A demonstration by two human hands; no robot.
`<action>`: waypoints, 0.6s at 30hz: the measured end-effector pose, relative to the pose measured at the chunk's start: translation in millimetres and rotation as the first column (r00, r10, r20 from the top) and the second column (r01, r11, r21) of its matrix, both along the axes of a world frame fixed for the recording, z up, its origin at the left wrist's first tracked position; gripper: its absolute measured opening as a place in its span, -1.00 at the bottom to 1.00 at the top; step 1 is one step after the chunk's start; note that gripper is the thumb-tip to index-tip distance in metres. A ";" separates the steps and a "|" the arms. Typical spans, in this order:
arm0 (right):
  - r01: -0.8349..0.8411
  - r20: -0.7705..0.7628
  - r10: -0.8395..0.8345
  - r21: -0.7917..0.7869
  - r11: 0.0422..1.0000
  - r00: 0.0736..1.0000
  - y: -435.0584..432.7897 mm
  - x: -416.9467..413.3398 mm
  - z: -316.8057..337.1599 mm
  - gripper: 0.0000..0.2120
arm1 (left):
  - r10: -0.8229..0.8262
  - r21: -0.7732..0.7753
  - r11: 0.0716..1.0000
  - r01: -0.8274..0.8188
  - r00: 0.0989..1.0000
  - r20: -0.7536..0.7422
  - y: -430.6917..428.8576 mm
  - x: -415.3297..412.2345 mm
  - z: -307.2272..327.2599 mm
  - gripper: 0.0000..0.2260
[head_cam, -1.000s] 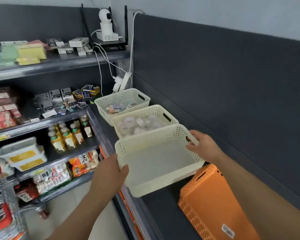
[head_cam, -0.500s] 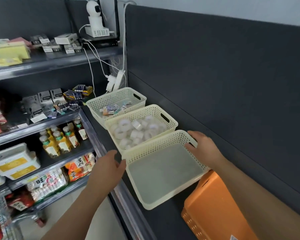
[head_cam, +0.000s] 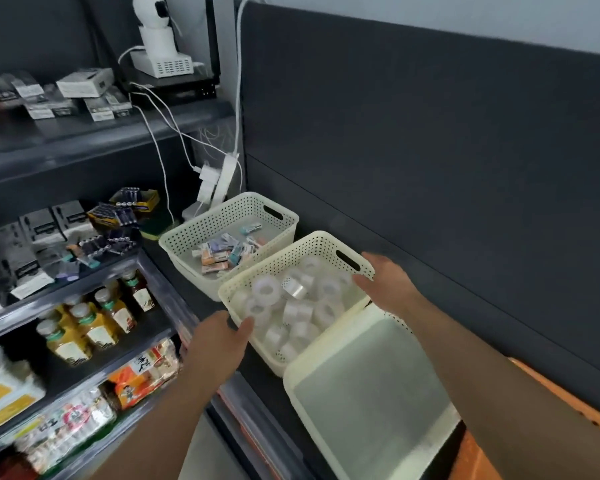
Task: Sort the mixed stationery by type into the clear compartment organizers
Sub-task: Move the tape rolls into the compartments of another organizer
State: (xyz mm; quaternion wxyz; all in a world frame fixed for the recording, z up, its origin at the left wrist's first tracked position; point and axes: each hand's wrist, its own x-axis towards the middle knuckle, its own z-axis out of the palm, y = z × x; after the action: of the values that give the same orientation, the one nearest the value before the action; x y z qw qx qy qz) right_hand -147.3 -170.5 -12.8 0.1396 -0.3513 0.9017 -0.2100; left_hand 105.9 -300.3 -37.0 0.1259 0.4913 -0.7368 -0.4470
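Three cream perforated baskets stand in a row on the dark shelf. The far basket holds small eraser packs. Clear tape rolls fill the middle basket. Nearest to me, the third basket is empty. My left hand grips the middle basket's near-left rim, with the thumb hooked over the edge. At that basket's right corner, beside the handle slot, my right hand holds the rim between thumb and fingers.
An orange crate sits at the lower right behind the empty basket. A dark back panel runs along the right. Left shelves carry drink bottles, snack bags, batteries and boxes. White cables and a power strip hang behind the far basket.
Both hands let go of the empty basket, which now rests on the shelf, and moved forward to the rim of the tape basket. The view shifted closer and lower.
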 end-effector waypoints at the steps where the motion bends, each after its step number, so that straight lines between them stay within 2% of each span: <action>1: 0.017 0.005 -0.017 0.030 0.999 1.000 -6.6 -1.3 -3.4 -0.47 | -0.020 0.049 0.999 0.021 1.000 -0.018 -4.9 -1.0 -0.7 -0.79; 3: 0.053 -0.005 -0.053 0.087 0.995 0.999 -16.1 -2.9 -9.7 -0.47 | -0.044 0.118 0.992 0.050 0.998 -0.047 -11.4 -3.3 -2.1 -0.81; 7: 0.100 -0.073 -0.090 0.138 0.985 0.993 -24.2 -8.7 -14.5 -0.51 | -0.100 0.139 0.985 0.103 0.995 -0.030 -15.6 -5.3 -6.9 -0.83; 9: 0.114 -0.043 -0.109 0.127 0.985 0.993 -27.3 -11.2 -14.8 -0.47 | -0.103 0.164 0.980 0.111 0.993 -0.054 -13.8 -7.2 -5.2 -0.84; 13: 0.133 0.036 -0.135 0.059 0.989 0.990 -30.0 -12.9 -18.2 -0.50 | -0.083 0.195 0.975 0.111 0.986 -0.145 -5.8 -10.3 1.0 -0.90; 16: 0.195 0.123 -0.184 -0.092 0.976 0.975 -28.4 -11.5 -14.7 -0.54 | -0.073 0.156 0.983 0.099 0.984 -0.162 1.3 -7.9 2.5 -0.92; 18: 0.200 0.130 -0.179 -0.166 0.966 0.975 -25.3 -9.6 -8.4 -0.56 | -0.061 0.134 0.987 0.085 0.983 -0.173 7.3 -3.6 4.7 -0.90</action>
State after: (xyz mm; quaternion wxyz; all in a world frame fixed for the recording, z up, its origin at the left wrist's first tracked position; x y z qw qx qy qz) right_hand -156.8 -195.8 -21.1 0.1379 -0.2619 0.8993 -0.3219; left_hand 102.3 -293.0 -32.3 0.1365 0.4319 -0.7077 -0.5421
